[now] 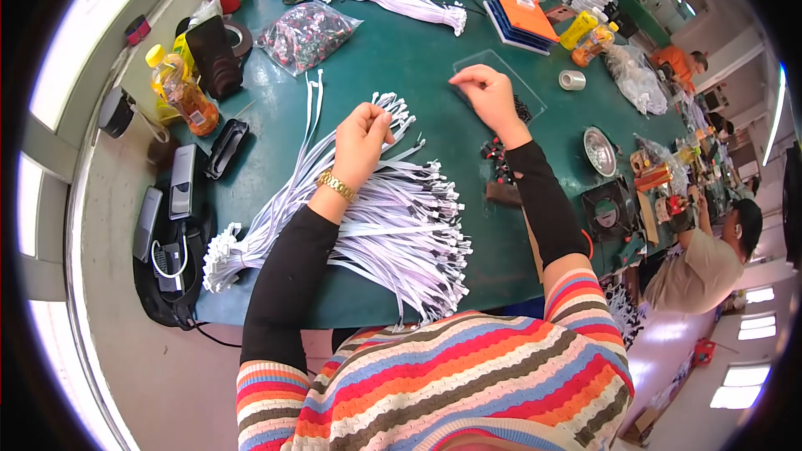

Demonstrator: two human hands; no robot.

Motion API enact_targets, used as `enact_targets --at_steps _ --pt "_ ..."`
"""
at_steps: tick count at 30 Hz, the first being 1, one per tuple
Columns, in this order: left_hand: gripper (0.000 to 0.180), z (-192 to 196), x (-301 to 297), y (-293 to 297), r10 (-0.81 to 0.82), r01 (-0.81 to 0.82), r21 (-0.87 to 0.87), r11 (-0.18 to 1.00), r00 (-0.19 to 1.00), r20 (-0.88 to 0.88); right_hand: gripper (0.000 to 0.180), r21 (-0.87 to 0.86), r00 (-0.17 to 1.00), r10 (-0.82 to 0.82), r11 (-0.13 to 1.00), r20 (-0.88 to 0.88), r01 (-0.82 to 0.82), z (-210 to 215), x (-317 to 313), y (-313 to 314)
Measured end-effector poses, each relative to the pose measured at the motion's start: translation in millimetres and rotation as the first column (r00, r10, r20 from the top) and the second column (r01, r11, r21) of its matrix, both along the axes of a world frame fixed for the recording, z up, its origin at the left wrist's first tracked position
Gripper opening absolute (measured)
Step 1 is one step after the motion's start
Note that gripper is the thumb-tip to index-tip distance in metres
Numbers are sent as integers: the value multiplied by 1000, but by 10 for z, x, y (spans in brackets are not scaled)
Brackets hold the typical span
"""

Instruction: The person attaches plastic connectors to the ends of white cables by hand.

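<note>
The left hand (361, 135) has its fingers clamped on white flat ribbon cables (393, 217) fanned over the green surface (418, 50); light, limp, slippery, best pinched near the connector ends. The right hand (489, 96) fingers pinch together over a clear plastic sheet (510, 75)

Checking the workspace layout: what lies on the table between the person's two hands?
In the head view, between the left hand and the right hand lies only bare green tabletop; the white flat ribbon cables fan out just below that gap.

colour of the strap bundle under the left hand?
White straps with dark end clips, seen in the head view.
</note>
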State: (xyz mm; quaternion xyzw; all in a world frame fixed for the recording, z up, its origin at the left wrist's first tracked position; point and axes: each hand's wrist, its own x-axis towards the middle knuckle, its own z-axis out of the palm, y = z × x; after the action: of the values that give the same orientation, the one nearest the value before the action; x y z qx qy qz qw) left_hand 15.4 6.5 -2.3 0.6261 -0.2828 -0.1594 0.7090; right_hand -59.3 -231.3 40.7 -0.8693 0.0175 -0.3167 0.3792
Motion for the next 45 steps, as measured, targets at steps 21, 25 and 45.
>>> enact_targets --at_steps 21,25,45 --pt "13 -2 5 -5 -9 8 32 999 1000 18 44 629 891 438 727 -118 -275 191 106 661" --pt "13 -5 13 -12 -12 11 35 999 1000 8 51 594 898 416 762 -143 -258 187 115 686" --pt "14 32 -1 4 -24 25 37 999 999 -29 50 553 894 429 780 -132 -292 267 78 718"
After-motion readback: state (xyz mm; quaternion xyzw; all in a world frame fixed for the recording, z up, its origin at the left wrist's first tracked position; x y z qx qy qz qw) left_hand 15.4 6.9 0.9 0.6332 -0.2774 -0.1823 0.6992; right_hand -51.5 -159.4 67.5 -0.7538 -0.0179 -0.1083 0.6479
